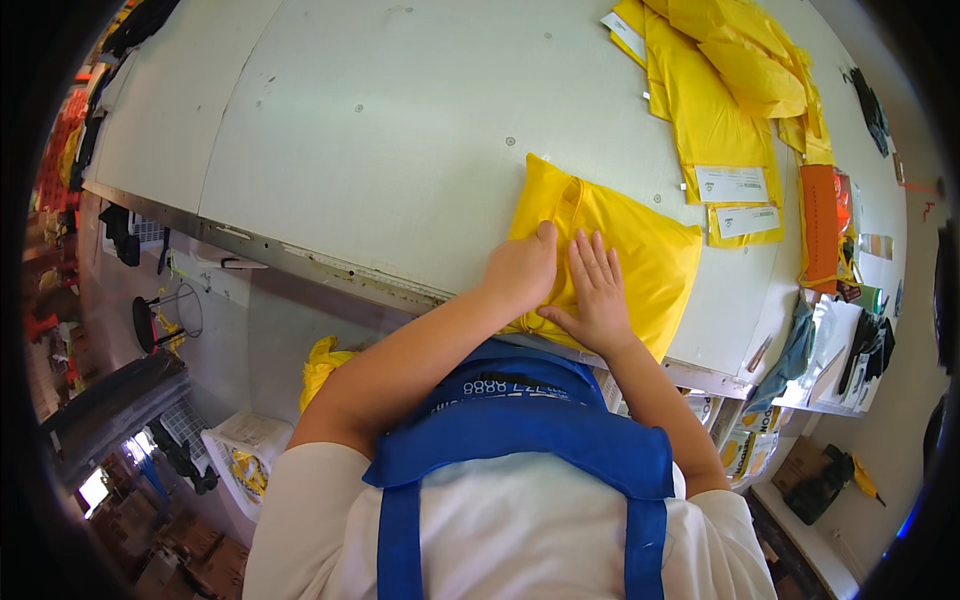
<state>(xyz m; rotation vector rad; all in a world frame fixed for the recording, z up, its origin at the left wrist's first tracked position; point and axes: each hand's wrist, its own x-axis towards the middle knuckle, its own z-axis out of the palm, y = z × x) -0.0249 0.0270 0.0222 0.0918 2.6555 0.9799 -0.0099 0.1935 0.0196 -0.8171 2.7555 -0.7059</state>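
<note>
Yellow bag (648,258) beneath right hand's fingers (583,254)

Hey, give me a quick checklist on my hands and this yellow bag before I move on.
1. Right hand on the yellow bag: ok, it lies flat on top.
2. Left hand gripping the bag: cannot tell; it is curled at the bag's left side and its underside is hidden.
3. Bag surface smooth: not ok, a raised fold shows beside the left thumb.
4. Bag well back from the near edge of the table: not ok, it reaches that edge.
5. White labels on the yellow packages at upper right: ok, several face up.
</note>
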